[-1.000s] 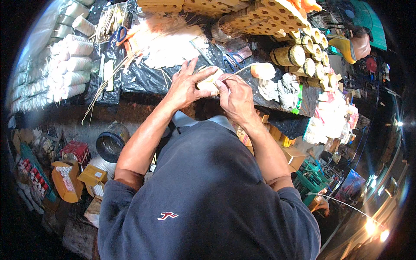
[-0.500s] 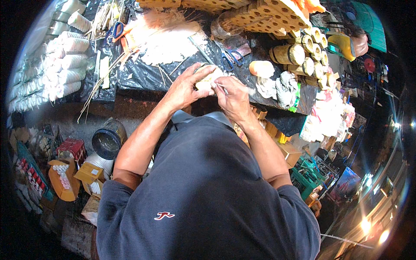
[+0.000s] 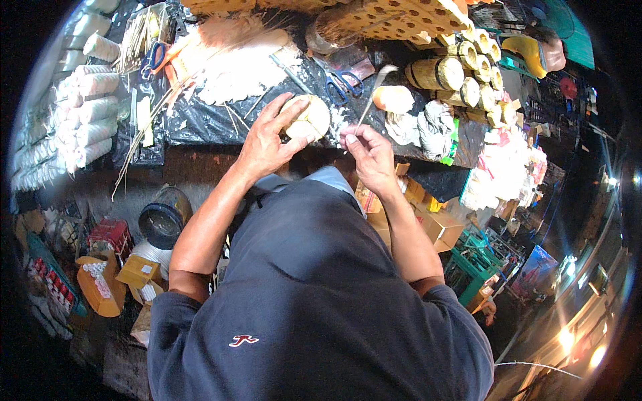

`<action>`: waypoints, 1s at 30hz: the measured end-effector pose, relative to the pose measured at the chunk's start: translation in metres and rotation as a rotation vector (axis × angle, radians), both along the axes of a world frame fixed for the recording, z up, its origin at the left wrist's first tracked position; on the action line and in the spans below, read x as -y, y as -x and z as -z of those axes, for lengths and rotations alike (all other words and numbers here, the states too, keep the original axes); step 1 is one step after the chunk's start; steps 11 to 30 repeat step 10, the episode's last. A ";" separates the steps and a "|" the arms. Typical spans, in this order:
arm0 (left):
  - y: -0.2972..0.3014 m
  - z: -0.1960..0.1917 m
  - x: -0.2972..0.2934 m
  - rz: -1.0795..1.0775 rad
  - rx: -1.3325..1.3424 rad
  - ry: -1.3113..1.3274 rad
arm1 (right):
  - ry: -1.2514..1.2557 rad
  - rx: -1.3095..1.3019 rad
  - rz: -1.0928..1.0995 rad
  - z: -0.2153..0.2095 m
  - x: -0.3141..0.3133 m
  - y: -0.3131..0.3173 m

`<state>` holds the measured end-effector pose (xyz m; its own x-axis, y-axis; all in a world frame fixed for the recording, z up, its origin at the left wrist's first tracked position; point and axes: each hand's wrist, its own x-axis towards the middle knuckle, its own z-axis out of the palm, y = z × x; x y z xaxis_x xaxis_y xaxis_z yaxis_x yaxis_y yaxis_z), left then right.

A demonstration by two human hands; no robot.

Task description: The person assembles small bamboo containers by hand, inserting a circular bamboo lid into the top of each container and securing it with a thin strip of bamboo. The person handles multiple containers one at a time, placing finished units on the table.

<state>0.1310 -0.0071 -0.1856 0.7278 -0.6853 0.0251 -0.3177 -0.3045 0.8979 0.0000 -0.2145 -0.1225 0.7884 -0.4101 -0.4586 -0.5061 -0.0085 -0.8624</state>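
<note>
My left hand (image 3: 267,144) wraps a pale round disc-shaped piece (image 3: 309,118), fingers curled over its top edge, thumb under; it sits just above frame centre, over the edge of the black-covered work table (image 3: 200,123). My right hand (image 3: 369,152) is just right of it, not touching the disc, fingers pinched shut on the low end of a thin pale strip (image 3: 370,100) that runs up and right toward a feathery tip. Blue-handled scissors (image 3: 342,83) lie on the table just above the gap between my hands. Right of the strip: an orange-cream rounded lump (image 3: 393,98), then crumpled white cloth (image 3: 435,127). Bundled bamboo tube sections (image 3: 438,72) stack at upper right, honeycomb-like perforated yellow blocks (image 3: 394,20) along the top. White powder or shavings (image 3: 234,67) spread at upper centre, with thin sticks (image 3: 144,134) slanting down left. White wrapped rolls (image 3: 87,113) pile at far left. Lower left, below the table: a dark round pot (image 3: 162,219) and small yellow boxes (image 3: 137,271). Cardboard boxes (image 3: 435,227) right of my right forearm.
</note>
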 end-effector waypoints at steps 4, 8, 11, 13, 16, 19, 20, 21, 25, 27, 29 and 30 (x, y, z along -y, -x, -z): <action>-0.001 0.003 0.009 -0.035 0.016 -0.027 | 0.105 0.061 0.064 0.026 0.005 -0.018; 0.016 -0.007 0.022 -0.127 0.031 -0.034 | 0.065 0.018 -0.102 0.041 0.005 -0.056; 0.028 0.002 0.029 -0.202 0.019 -0.037 | -0.161 0.038 -0.096 0.062 0.004 -0.064; 0.028 0.002 0.029 -0.202 0.019 -0.037 | -0.161 0.038 -0.096 0.062 0.004 -0.064; 0.028 0.002 0.029 -0.202 0.019 -0.037 | -0.161 0.038 -0.096 0.062 0.004 -0.064; 0.028 0.002 0.029 -0.202 0.019 -0.037 | -0.161 0.038 -0.096 0.062 0.004 -0.064; 0.028 0.002 0.029 -0.202 0.019 -0.037 | -0.161 0.038 -0.096 0.062 0.004 -0.064; 0.028 0.002 0.029 -0.202 0.019 -0.037 | -0.161 0.038 -0.096 0.062 0.004 -0.064; 0.028 0.002 0.029 -0.202 0.019 -0.037 | -0.161 0.038 -0.096 0.062 0.004 -0.064; 0.028 0.002 0.029 -0.202 0.019 -0.037 | -0.161 0.038 -0.096 0.062 0.004 -0.064; 0.028 0.002 0.029 -0.202 0.019 -0.037 | -0.161 0.038 -0.096 0.062 0.004 -0.064; 0.028 0.002 0.029 -0.202 0.019 -0.037 | -0.161 0.038 -0.096 0.062 0.004 -0.064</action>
